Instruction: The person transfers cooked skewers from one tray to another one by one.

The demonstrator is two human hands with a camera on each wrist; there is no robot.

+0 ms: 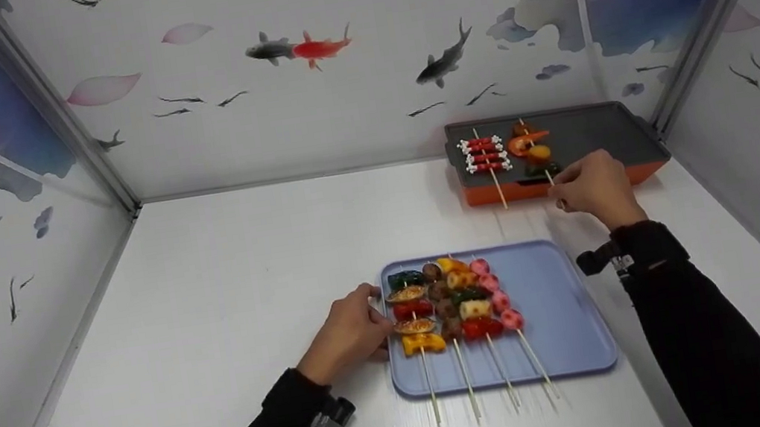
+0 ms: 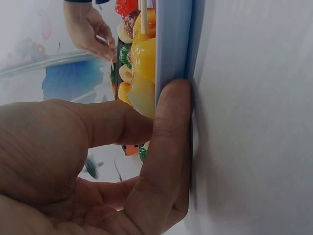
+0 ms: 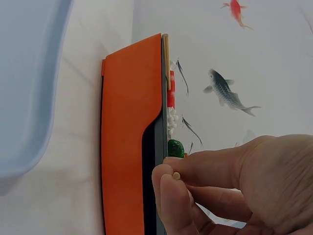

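Centre frame, tray point(image 1: 557, 292): four skewers point(image 1: 450, 301); left hand point(image 1: 345, 335) grips its edge. Upper right, grill point(image 1: 586, 133): two skewers; right hand point(image 1: 595, 189) pinches one stick point(image 1: 549, 177).

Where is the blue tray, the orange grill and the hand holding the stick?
Blue plastic tray point(image 1: 557, 292), head view, bare floor of the tray.
Orange grill with dark plate point(image 1: 593, 129), head view, bare cooking plate.
Right hand point(image 1: 595, 189), head view, back of the hand.

Plastic and wood on a smooth white table point(image 1: 224, 282)

Matt blue plastic tray point(image 1: 557, 292), glossy toy food on pale wooden skewers point(image 1: 465, 381), dark matt grill plate point(image 1: 586, 130).
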